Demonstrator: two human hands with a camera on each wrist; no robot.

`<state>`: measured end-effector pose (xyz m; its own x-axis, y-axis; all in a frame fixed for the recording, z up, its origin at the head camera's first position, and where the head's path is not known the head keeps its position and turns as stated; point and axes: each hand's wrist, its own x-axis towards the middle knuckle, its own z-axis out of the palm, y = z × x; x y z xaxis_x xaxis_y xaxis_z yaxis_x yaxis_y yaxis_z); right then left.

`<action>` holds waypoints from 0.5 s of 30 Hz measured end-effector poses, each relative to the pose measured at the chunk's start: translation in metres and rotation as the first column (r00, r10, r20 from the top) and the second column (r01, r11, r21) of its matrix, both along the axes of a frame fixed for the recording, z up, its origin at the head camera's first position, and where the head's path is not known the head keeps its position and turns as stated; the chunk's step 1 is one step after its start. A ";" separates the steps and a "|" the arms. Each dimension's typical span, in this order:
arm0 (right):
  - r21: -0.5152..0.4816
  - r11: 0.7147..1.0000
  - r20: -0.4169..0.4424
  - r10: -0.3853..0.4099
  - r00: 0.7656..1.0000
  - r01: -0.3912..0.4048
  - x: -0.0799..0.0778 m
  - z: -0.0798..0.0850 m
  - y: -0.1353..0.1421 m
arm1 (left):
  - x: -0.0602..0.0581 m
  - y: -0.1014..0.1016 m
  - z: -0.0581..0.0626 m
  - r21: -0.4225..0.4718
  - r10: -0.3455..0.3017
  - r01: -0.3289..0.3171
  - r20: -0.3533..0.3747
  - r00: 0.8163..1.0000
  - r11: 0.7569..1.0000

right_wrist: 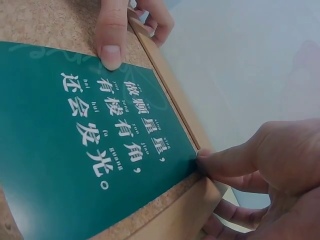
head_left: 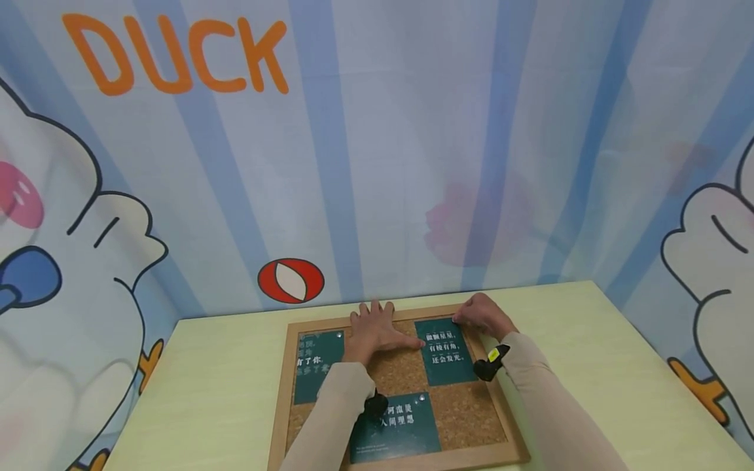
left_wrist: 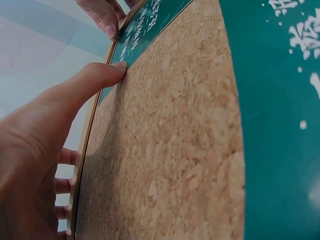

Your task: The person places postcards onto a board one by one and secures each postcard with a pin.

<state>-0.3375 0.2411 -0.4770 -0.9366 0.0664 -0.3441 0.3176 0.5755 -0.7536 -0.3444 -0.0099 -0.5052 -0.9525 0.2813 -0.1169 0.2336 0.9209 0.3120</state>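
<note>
A wood-framed corkboard (head_left: pixel 471 415) lies on the table with green cards of white lettering on it. My left hand (head_left: pixel 375 332) is spread over its top edge; the thumb (left_wrist: pixel 102 75) presses the edge of the upper right card (right_wrist: pixel 55 140), and the other fingers reach past the frame. At that card's top outer corner, my right hand (right_wrist: pixel 280 170) pinches a small pushpin (right_wrist: pixel 198 154), mostly hidden by the thumb. Pins show on the upper left card (head_left: pixel 312 386) and the lower middle card (head_left: pixel 400 438). My left forearm partly covers both these cards.
The pale table (head_left: pixel 212 386) extends to both sides of the board. Behind it hangs a blue-striped cloth (head_left: pixel 400 163) printed with cartoon ducks and orange letters. A black wrist camera (head_left: pixel 489 366) sits on my right wrist, close over the board's right frame.
</note>
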 end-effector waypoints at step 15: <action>0.024 0.998 0.036 -0.054 0.998 0.053 -0.006 0.001 -0.005 | 0.004 0.000 0.004 0.010 -0.003 0.003 -0.005 1.000 1.000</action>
<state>-0.3432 0.2358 -0.4758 -0.9184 0.1246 -0.3755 0.3754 0.5743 -0.7276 -0.3409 -0.0099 -0.5015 -0.9523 0.2851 -0.1089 0.2380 0.9171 0.3199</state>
